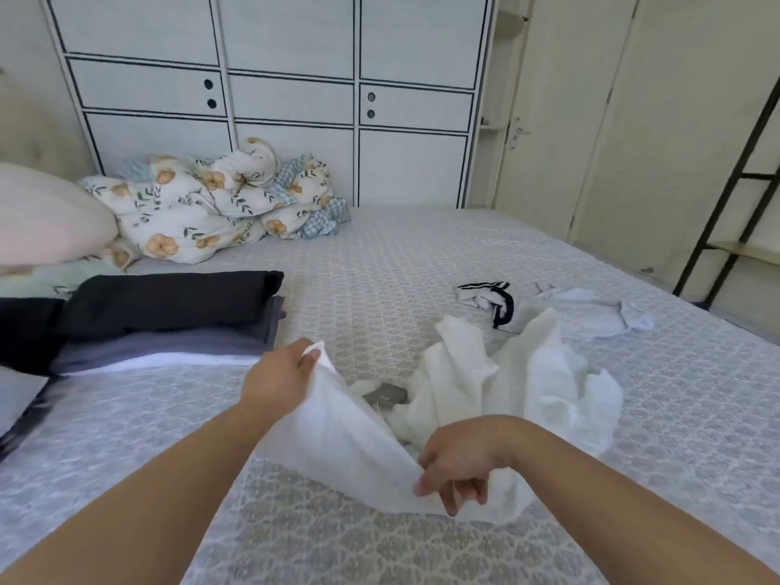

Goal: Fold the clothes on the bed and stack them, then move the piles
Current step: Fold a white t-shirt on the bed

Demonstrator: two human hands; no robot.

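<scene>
Clothes are partly done: a folded dark pile (pixel 169 314) sits at the bed's (pixel 422 255) left. My left hand (pixel 278 375) and right hand (pixel 458 466) pinch the white garment (pixel 485 382), fingers curled on its edge. Two small pieces (pixel 548 306) beyond remain unfolded.

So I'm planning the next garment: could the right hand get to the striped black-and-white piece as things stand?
Probably not yet. The right hand grips the white cloth, as does the left hand. The striped piece lies uncovered farther up the bed, beyond the cloth's rumpled part.
</scene>
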